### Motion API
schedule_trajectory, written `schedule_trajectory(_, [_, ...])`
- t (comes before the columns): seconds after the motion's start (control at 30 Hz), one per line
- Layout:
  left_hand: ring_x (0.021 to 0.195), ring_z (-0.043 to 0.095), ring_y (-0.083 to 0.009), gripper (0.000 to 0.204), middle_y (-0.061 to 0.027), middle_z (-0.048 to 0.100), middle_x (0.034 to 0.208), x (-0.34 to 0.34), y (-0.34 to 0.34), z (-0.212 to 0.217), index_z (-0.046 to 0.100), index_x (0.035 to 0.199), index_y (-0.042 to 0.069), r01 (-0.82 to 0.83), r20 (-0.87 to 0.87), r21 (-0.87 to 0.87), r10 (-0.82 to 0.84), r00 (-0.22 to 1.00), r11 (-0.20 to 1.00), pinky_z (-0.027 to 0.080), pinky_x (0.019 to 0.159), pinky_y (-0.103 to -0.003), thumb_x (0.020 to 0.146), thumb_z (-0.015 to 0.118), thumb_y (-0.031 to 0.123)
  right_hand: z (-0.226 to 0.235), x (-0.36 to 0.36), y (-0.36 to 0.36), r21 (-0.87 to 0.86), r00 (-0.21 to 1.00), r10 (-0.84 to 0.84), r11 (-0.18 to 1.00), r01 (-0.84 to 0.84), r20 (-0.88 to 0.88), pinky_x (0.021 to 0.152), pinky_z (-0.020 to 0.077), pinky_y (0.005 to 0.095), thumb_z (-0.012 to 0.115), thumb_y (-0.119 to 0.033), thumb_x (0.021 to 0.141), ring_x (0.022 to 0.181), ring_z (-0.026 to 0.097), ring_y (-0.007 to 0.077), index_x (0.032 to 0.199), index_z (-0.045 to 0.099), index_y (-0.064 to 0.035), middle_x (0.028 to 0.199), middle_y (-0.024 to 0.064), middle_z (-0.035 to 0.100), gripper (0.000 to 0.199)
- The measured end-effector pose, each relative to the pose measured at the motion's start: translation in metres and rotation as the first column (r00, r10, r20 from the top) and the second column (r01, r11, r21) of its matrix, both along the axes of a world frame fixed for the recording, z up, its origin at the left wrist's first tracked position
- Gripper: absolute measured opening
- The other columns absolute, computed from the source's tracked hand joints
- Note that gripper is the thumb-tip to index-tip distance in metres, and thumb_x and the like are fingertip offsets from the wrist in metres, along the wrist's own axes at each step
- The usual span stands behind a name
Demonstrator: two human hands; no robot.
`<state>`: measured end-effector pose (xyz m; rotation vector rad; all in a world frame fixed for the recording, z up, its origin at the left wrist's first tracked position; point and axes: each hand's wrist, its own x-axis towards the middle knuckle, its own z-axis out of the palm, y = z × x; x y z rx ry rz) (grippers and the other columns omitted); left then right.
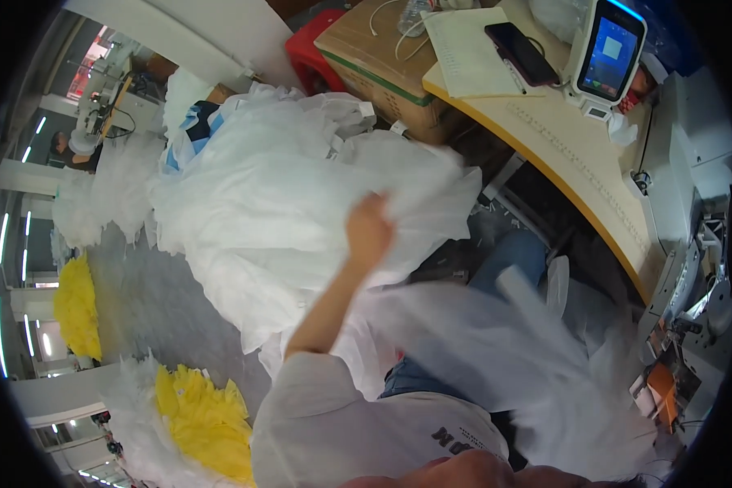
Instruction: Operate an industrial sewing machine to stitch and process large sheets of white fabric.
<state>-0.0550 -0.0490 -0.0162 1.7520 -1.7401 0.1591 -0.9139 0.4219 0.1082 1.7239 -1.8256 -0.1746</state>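
Left hand (369, 230) grasps white fabric (284, 203) on the pile. Right hand is hidden under blurred fabric; finger state cannot be told.

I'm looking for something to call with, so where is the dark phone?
In the head view, the dark phone lies at upper right on a sheet of paper on the desk, just left of the upright white screen device.

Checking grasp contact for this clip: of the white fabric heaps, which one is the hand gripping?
The large central white heap: the left hand clutches its right edge. The smaller white heap far left lies untouched.
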Motion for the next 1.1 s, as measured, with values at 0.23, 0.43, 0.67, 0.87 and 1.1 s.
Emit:
schedule_trajectory(0.23, [0.084, 0.049, -0.0297, 0.063, -0.0084, 0.054, 0.096, -0.202, 0.122, 0.068, 0.056, 0.117, 0.010, 0.345, -0.335, 0.117, -0.290, 0.896, 0.931, 0.038, 0.074, -0.039, 0.055, 0.060, 0.004, 0.089, 0.264, -0.241, 0.235, 0.929, 0.023, 0.965, -0.117, 0.369, 0.092, 0.0408, 0.0396, 0.051, -0.016, 0.086, 0.106, 0.053, 0.0308, 0.123, 0.047, -0.0002, 0.116, 0.0141, 0.055, 0.041])
schedule_trajectory(0.43, [0.092, 0.052, -0.0286, 0.047, -0.0109, 0.055, 0.101, -0.242, 0.169, 0.055, 0.058, 0.109, 0.009, 0.801, -0.667, 0.123, -0.549, 0.504, 0.586, 0.042, 0.078, -0.041, 0.063, 0.068, 0.009, -0.030, 0.524, -0.412, 0.404, 0.752, 0.137, 0.774, -0.487, 0.644, 0.089, 0.0411, 0.0413, 0.068, -0.040, 0.069, 0.103, 0.053, 0.0339, 0.122, 0.044, -0.0009, 0.112, 0.0165, 0.055, 0.069])
schedule_trajectory(0.67, [0.093, 0.054, -0.0283, 0.031, -0.0087, 0.057, 0.103, -0.149, 0.068, 0.056, 0.062, 0.098, 0.008, 0.377, -0.163, 0.260, -0.344, 0.925, 0.889, 0.045, 0.079, -0.037, 0.069, 0.071, 0.013, -0.067, 0.496, -0.400, 0.322, 0.690, 0.025, 0.872, -0.369, 0.723, 0.067, 0.0511, 0.0356, 0.062, -0.016, 0.078, 0.082, 0.062, 0.0243, 0.105, 0.061, -0.0073, 0.092, 0.0102, 0.063, 0.028])
schedule_trajectory(0.87, [0.093, 0.054, -0.0278, 0.030, -0.0069, 0.058, 0.100, -0.161, 0.031, 0.099, 0.062, 0.097, 0.008, 0.548, -0.171, 0.150, -0.524, 0.834, 0.823, 0.044, 0.077, -0.037, 0.069, 0.071, 0.013, 0.007, 0.486, -0.397, -0.065, 0.056, 0.076, 0.982, -0.180, 0.996, 0.056, 0.0469, 0.0318, 0.057, 0.001, 0.077, 0.063, 0.056, 0.0214, 0.095, 0.064, -0.0069, 0.074, 0.0088, 0.059, 0.021])
schedule_trajectory(1.1, [0.085, 0.056, -0.0263, 0.016, -0.0065, 0.060, 0.088, -0.216, 0.022, 0.156, 0.063, 0.087, 0.007, 0.696, -0.074, -0.031, -0.696, 0.714, 0.717, 0.045, 0.069, -0.036, 0.072, 0.067, 0.008, 0.080, 0.445, -0.370, -0.261, 0.404, 0.266, 0.963, -0.068, 0.875, 0.052, 0.0433, 0.0292, 0.059, 0.000, 0.075, 0.055, 0.051, 0.0161, 0.096, 0.063, -0.0057, 0.074, 0.0067, 0.058, 0.023])
